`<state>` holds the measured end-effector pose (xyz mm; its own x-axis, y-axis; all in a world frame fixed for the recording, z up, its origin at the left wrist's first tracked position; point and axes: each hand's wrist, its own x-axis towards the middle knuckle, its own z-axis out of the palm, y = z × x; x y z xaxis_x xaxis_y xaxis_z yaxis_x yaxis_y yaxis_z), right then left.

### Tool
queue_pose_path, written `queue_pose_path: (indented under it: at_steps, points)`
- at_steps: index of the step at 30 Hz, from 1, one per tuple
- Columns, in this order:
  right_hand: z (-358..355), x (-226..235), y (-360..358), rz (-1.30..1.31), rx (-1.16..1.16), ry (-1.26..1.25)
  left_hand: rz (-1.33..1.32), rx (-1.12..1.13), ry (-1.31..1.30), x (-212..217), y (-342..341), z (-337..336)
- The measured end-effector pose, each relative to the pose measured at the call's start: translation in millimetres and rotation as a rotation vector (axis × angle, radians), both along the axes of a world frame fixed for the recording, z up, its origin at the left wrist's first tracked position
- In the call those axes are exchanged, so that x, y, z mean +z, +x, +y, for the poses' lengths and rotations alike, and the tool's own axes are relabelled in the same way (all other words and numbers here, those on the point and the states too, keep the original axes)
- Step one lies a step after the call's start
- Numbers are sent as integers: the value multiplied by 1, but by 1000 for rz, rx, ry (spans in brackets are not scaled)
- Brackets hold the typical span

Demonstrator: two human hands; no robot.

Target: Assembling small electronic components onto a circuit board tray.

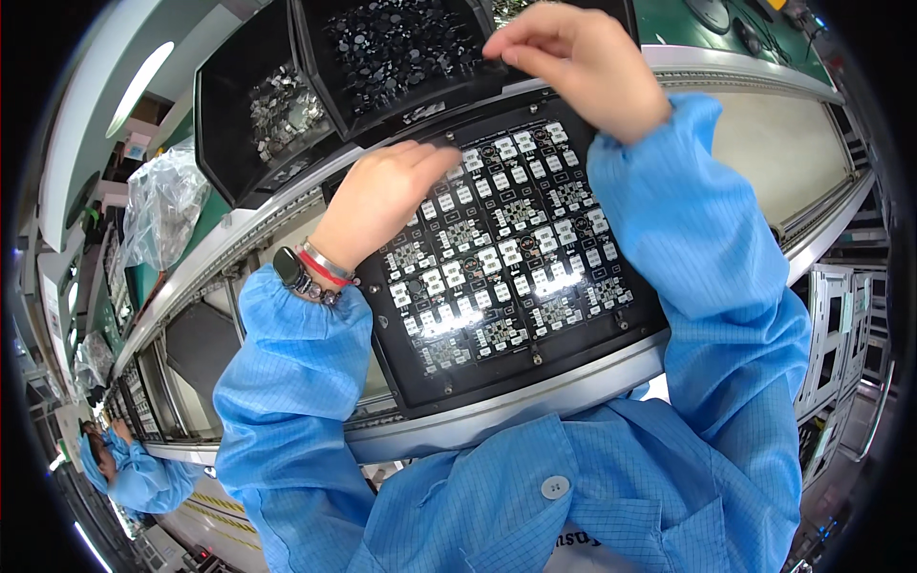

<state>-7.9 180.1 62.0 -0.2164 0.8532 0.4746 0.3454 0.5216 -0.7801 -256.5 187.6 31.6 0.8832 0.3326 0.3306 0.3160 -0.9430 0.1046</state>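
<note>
A black tray (405,368) lies in front of me, carrying a panel of dark circuit boards (506,239) set with white parts. Over its upper left part, my left hand (382,196) has its fingers bent and pressed together; their tips are blurred, and anything they hold is hidden. My right hand (587,62) is raised above the tray's far edge, by the bin of dark round parts (396,53). Its thumb and index finger are pinched together, and what is between them is too small to make out.
Left of the dark parts is a black bin (224,134) of small metallic pieces (287,110). A conveyor rail (258,224) runs beneath the tray. A clear plastic bag (167,205) lies at the left. A co-worker in blue (143,473) is at the far left.
</note>
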Motion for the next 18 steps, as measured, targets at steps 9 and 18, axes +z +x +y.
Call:
queue_pose_path:
  at_steps: [9, 18]
  points:
    - [-84, -40, -54, -169, 444, -357, -72, 288, 375, 40, 32, 39]
    - [-92, -60, -62, -260, 335, -188, 368, 464, 294, 41, 46, 67]
